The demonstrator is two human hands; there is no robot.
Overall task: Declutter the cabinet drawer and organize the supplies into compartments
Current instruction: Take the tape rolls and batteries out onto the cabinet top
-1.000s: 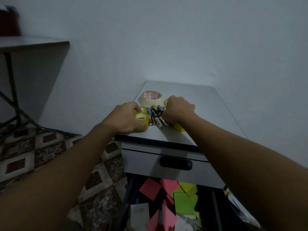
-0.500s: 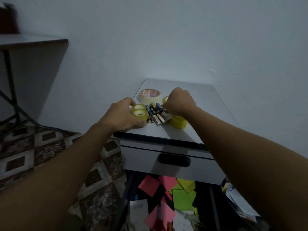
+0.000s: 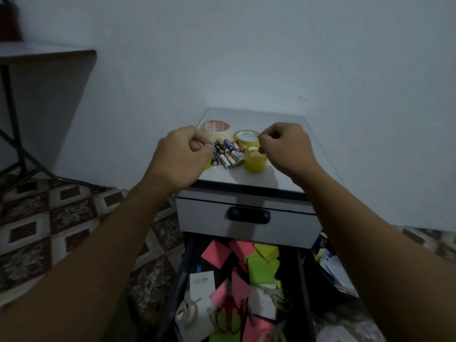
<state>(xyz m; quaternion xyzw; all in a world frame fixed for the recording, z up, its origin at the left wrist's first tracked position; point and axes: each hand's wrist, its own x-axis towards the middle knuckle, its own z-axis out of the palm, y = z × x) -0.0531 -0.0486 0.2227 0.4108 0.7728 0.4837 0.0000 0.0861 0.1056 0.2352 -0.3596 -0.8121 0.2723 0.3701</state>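
Dim room surroundings

A plain pale grey-blue painted wall (image 3: 246,58) fills the upper view. At far left a grey-topped bench (image 3: 44,46) on black metal legs (image 3: 11,107) stands against it, carrying a dark, blurred object (image 3: 9,21). Brown-and-cream diamond-patterned floor tiles (image 3: 61,230) lie below, with a black cable (image 3: 69,180) along the wall's foot.

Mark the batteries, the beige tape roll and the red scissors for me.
batteries (image 3: 228,155): head view, middle of the pile.
beige tape roll (image 3: 216,127): head view, top face.
red scissors (image 3: 230,303): head view, where handles meet.
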